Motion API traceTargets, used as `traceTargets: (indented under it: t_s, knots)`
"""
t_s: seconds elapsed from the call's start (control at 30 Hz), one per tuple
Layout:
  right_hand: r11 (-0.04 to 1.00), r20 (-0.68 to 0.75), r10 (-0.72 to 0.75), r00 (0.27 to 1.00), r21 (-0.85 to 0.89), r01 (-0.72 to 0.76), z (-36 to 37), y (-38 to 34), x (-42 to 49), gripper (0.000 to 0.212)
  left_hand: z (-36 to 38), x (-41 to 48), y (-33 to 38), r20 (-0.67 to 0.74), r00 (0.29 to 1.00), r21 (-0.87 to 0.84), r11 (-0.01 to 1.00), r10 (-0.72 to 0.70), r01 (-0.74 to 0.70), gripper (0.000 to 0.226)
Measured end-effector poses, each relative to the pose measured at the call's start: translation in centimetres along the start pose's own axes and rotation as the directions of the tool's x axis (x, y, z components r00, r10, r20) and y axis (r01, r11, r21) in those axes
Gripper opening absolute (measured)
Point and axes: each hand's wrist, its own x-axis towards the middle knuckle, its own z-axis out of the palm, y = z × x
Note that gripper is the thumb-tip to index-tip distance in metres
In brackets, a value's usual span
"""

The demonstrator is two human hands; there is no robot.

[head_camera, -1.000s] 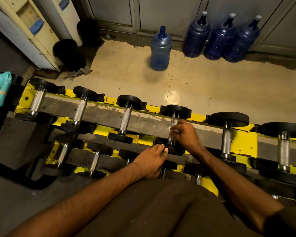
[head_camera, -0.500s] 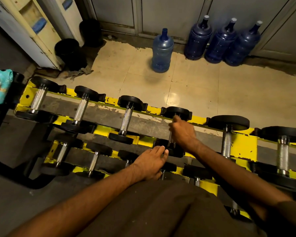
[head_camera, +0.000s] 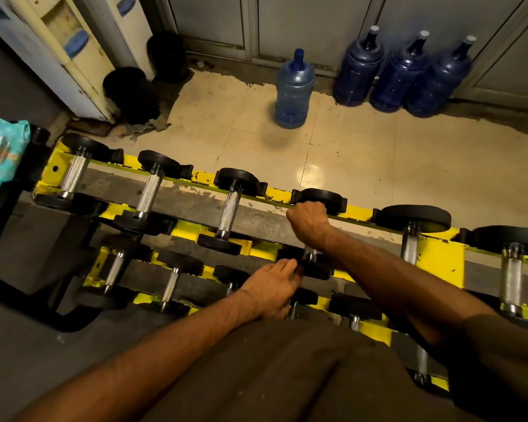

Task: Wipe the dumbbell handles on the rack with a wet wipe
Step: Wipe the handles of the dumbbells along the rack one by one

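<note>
A yellow rack [head_camera: 439, 254] holds rows of dumbbells with black heads and knurled steel handles. My right hand [head_camera: 310, 222] is curled round the far end of the fourth top-row dumbbell's handle [head_camera: 310, 254], just below its far head [head_camera: 323, 197]. The wet wipe is hidden inside that grip. My left hand [head_camera: 270, 287] rests with straight fingers on the near head of the same dumbbell [head_camera: 317, 271]. Bare handles show to the left [head_camera: 230, 208] and right [head_camera: 409, 246].
A teal wet-wipe pack [head_camera: 0, 153] sits at the rack's left end. Several blue water jugs [head_camera: 294, 89] stand on the tiled floor beyond the rack. Water dispensers [head_camera: 67, 50] and black bins [head_camera: 128, 92] are at the far left.
My right hand has slid along the handle from its middle to the far end, and the white wipe seen earlier is now hidden in the grip. My left hand has stayed in place.
</note>
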Motion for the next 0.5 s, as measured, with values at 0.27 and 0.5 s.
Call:
traceTargets:
  t_s: [0.27,0.5]
  knots:
    - [0.965,0.178,-0.194,0.965,-0.142,0.221,1.9,-2.9,2.0,0.018,0.4,0.0,-0.3,0.044,0.999,0.038,0.999,-0.003,0.001,0.083]
    - [0.977,0.231,0.029,0.973,-0.214,0.021,1.7,-3.0,2.5,0.013,0.8,-0.2,-0.3,0.029,1.0,0.015,1.0,-0.002,0.001,0.078]
